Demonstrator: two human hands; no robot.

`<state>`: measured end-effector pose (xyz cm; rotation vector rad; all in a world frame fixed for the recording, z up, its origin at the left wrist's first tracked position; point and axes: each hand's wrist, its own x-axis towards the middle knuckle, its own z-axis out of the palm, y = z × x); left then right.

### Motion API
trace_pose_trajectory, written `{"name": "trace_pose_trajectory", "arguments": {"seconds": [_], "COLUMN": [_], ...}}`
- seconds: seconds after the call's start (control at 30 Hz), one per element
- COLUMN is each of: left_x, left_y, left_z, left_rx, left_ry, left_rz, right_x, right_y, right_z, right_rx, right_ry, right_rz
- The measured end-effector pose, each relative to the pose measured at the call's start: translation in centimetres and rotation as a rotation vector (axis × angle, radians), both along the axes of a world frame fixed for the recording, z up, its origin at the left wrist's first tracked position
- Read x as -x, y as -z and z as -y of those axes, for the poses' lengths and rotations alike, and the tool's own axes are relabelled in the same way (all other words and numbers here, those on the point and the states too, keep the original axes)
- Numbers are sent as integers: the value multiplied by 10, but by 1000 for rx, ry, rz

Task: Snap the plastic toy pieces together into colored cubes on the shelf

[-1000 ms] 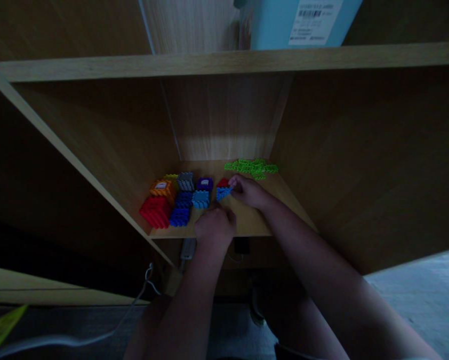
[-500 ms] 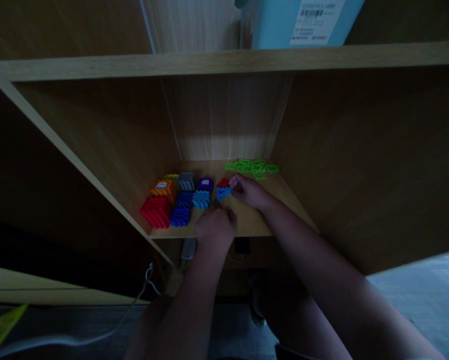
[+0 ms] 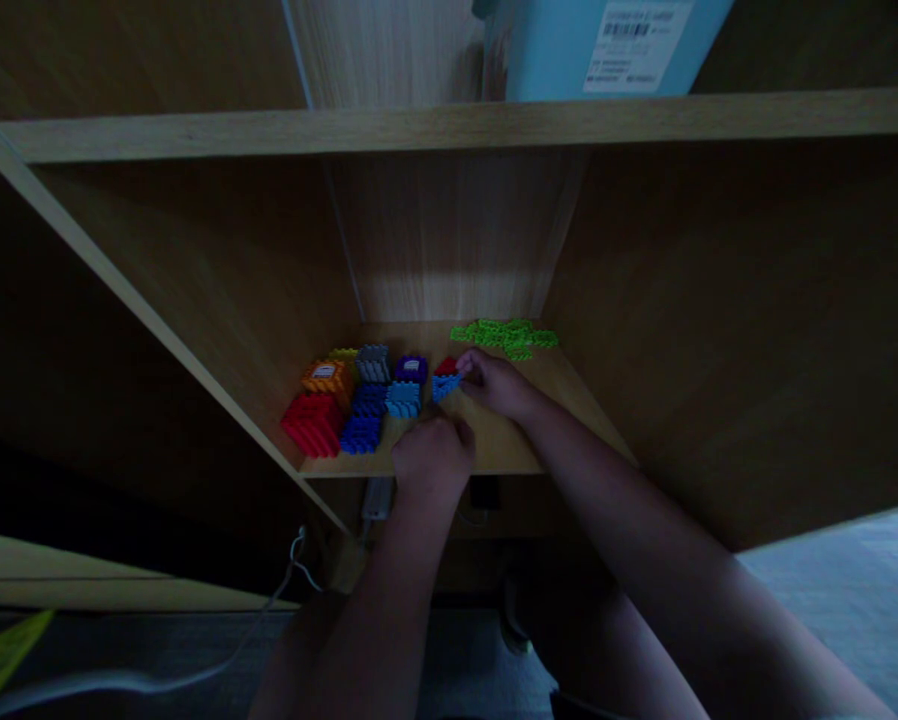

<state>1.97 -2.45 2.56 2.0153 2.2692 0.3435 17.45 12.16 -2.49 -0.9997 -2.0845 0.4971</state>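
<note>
two hands (image 3: 434,450) (image 3: 496,383), triangular blue piece (image 3: 444,386), ridged stacks (image 3: 312,425), wood-grained shelf (image 3: 505,450)

We are looking from the head, facing forward and steeply down, viewing the cabinet (image 3: 389,130) from nearby, framing left hand (image 3: 434,455) and right hand (image 3: 494,383) near mid-view, catching floor (image 3: 854,570) low down.

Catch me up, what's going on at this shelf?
A person has both bare hands at a small blue piece on the shelf. The right hand has its fingertips at the piece's right side; the left hand is just in front. Whether either grips it is unclear. A red piece sits right behind. To the left are coloured stacks, including a red stack; green pieces lie toward the back right.
</note>
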Motion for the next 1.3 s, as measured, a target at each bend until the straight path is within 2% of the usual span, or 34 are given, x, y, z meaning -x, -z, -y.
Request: {"name": "trace_pose_trajectory", "arguments": {"seconds": [0.2,0.27,0.47,0.57,0.63,0.83,1.0,1.3], "left_x": [0,0,-4,-8,-9,-7,-7,-5], "left_y": [3,3,7,11,14,20,22,24], "left_z": [-1,1,11,17,18,13,8,6], "left_rx": [-13,-17,-79,-138,-167,-176,-176,-194], "left_ry": [7,13,17,18,25,233,265,305], "left_rz": [-11,-18,-26,-39,-44,-16,-41,-81], "right_x": [1,-4,-27,-31,-30,-26,-28,-27], "right_y": [-2,-8,-24,-26,-25,-27,-29,-22], "right_z": [1,2,4,6,8,8,5,2], "right_rx": [3,-10,-33,59,108,149,137,102], "right_ry": [5,61,641,820,880,871,822,704], "right_rz": [-12,8,162,387,493,502,483,513]}}
